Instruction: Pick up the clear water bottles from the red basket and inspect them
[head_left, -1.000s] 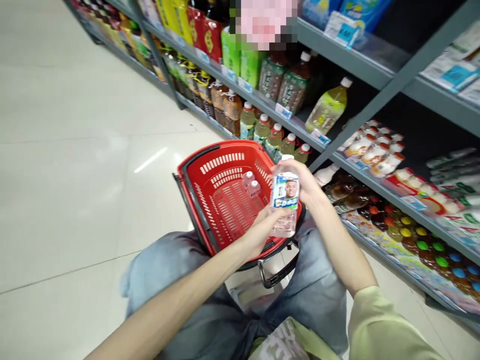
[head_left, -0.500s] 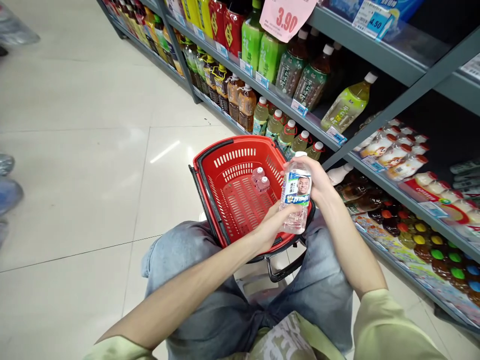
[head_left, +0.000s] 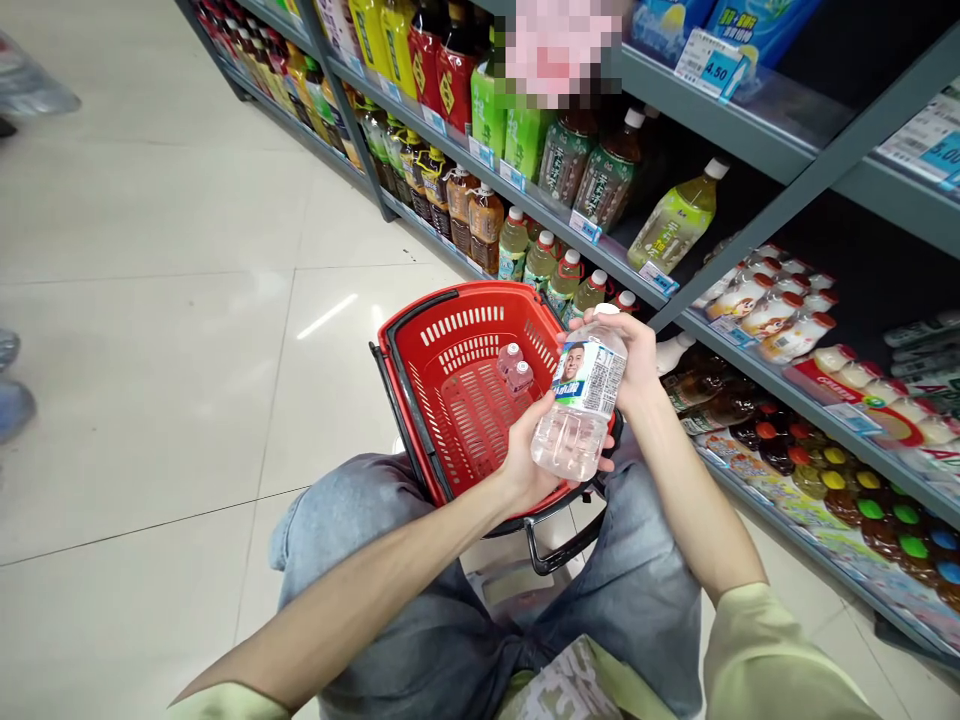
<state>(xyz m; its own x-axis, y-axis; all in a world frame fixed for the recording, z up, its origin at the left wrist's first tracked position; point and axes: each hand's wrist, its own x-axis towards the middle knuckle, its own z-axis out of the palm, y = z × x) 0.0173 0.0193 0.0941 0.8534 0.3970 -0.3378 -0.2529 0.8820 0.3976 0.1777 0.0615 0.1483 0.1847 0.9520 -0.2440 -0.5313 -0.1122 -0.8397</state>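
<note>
I crouch in a shop aisle with a clear water bottle (head_left: 579, 410) held in both hands above the near right corner of a red basket (head_left: 450, 345). My left hand (head_left: 529, 460) cups the bottle's base from below. My right hand (head_left: 637, 355) wraps its top and label from behind. The bottle leans with its base toward me, its white label facing up. Two small clear bottles (head_left: 514, 368) stand inside the basket on its slotted floor.
Grey shelves (head_left: 757, 350) full of drink bottles run along the right, with green tea bottles (head_left: 555, 265) just behind the basket. Pale tiled floor (head_left: 150, 330) spreads to the left. Another person's shoe (head_left: 11, 400) shows at the left edge. My jeans-clad knees (head_left: 352, 520) flank the basket handle.
The bottle has tipped from upright to leaning, with its base swung toward me. My left hand has slid under the base. The view shifted slightly.
</note>
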